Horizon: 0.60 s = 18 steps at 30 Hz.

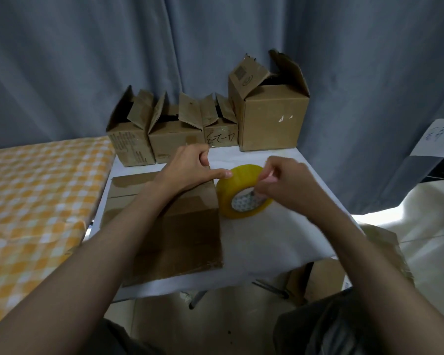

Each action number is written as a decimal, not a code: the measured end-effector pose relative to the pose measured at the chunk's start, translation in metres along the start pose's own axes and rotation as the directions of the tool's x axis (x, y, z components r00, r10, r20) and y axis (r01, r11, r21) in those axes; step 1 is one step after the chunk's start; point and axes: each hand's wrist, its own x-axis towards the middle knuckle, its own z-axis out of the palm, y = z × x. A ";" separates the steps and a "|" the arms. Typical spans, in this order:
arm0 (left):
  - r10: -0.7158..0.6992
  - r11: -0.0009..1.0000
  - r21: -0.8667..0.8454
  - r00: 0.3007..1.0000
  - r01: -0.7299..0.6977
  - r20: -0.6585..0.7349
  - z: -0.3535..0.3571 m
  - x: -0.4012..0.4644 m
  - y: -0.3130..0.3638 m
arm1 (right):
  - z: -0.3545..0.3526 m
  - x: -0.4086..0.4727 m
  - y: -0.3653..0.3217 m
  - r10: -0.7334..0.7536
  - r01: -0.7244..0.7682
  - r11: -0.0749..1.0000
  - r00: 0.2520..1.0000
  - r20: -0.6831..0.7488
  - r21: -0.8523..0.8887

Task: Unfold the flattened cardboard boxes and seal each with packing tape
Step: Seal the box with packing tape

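Head view: your right hand (290, 188) pinches the yellow tape roll (244, 192); your left hand (190, 170), fingers curled, thumb touching it, over flat cardboard (169, 234).

We see a translucent yellow roll of packing tape (244, 192) at the centre, its cardboard core printed white with a small dark repeating pattern, lying on a plain white table cover (267, 234) beside a flattened brown cardboard box (169, 234) banded with darker brown strips. At nine o'clock lies an orange-and-white chequered cloth (39, 201), and at twelve o'clock a row of brown open-flapped cardboard boxes (208, 124) stands, one bearing black handwritten marks, the tallest flecked with white scuffs. Behind everything hangs a plain grey-blue pleated curtain (113, 47), with a white paper sheet inked in blue (438, 137) at three o'clock.
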 end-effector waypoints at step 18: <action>0.063 0.996 0.060 0.998 -0.061 -0.029 -0.002 -0.001 0.001 | 0.020 0.049 -0.001 -0.276 0.255 0.956 0.950 0.146 0.147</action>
